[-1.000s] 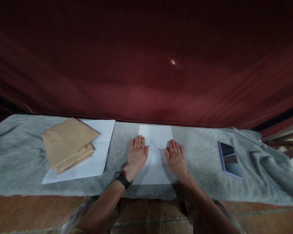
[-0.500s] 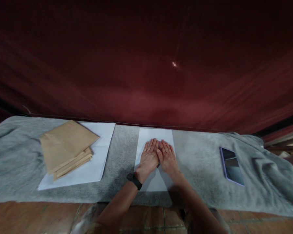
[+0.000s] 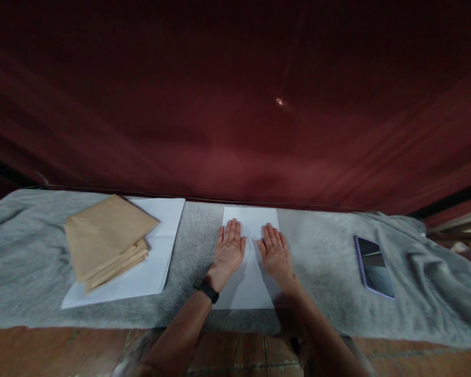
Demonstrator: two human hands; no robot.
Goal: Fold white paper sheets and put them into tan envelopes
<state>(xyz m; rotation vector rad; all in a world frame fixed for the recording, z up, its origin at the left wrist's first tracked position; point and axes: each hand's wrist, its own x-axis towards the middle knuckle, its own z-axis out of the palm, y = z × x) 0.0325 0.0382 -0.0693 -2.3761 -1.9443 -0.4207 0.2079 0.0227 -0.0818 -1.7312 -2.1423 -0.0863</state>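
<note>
A white sheet of paper lies lengthwise on a grey blanket in front of me. My left hand rests flat on the sheet's left side, fingers stretched out and together, with a black band on the wrist. My right hand presses flat on the sheet's right side, fingers also stretched out. A narrow strip of paper shows between the two hands. Neither hand holds anything.
A stack of brown envelopes sits on larger white sheets at the left. A phone in a lilac case lies on the blanket at the right. A dark red curtain hangs behind. Tiled floor shows below.
Both hands started apart at the sheet's edges, slid together at its middle, and have now moved apart again. The sheet has stayed where it was.
</note>
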